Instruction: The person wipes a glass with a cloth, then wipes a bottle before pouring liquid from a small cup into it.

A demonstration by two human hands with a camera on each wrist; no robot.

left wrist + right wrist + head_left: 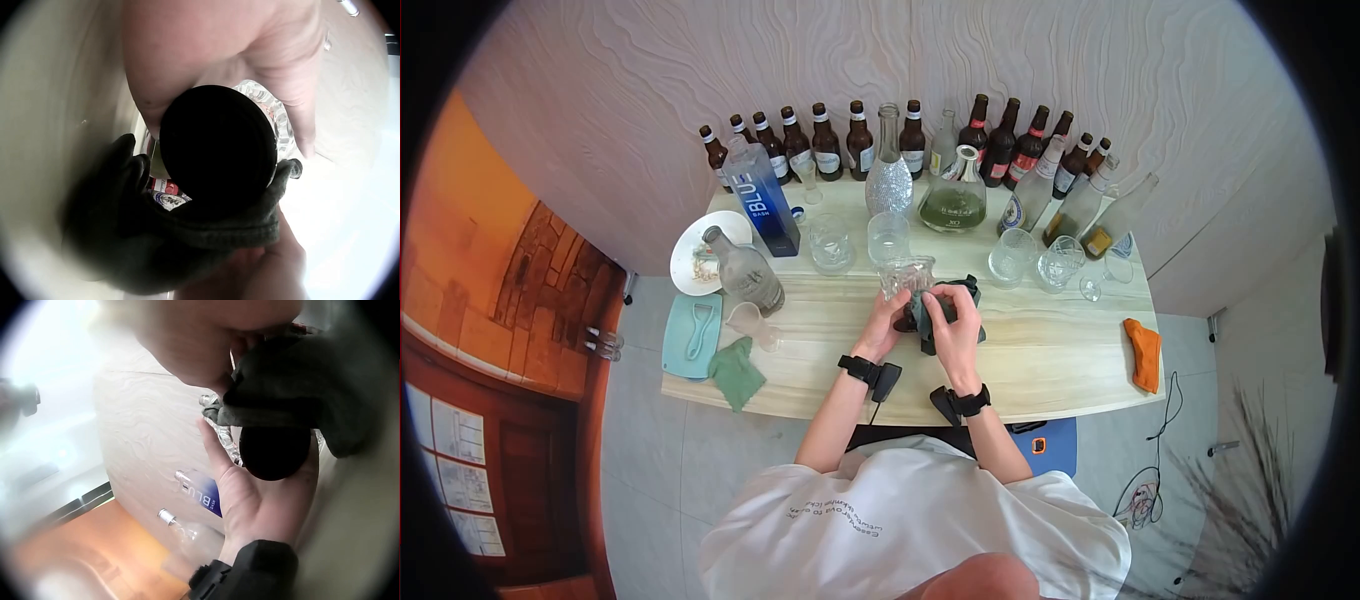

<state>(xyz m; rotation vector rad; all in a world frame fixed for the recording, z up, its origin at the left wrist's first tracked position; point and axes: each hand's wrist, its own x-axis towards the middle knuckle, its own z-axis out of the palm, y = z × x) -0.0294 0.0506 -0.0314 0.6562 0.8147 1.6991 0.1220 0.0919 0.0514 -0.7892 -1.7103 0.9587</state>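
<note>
Over the front middle of the table, my left hand [882, 328] grips a clear patterned glass vessel [908, 272]. Its round black end [219, 147] faces the left wrist camera, with thumb and fingers spread around its sides. A dark grey-green cloth [212, 237] is pinched in my right hand [958, 335] and wraps one side of the vessel. From the right wrist view, the cloth [281, 381] covers the upper part of the black end [275, 453], while the left palm lies beneath it. Cloth and fingers hide much of the vessel.
Brown beer bottles [826, 145] line the back. Clear tumblers [831, 245] stand just beyond the hands, near a blue bottle [765, 200] and a green-filled decanter [953, 205]. A green cloth [737, 373] overhangs the front edge; an orange cloth [1143, 355] lies far right.
</note>
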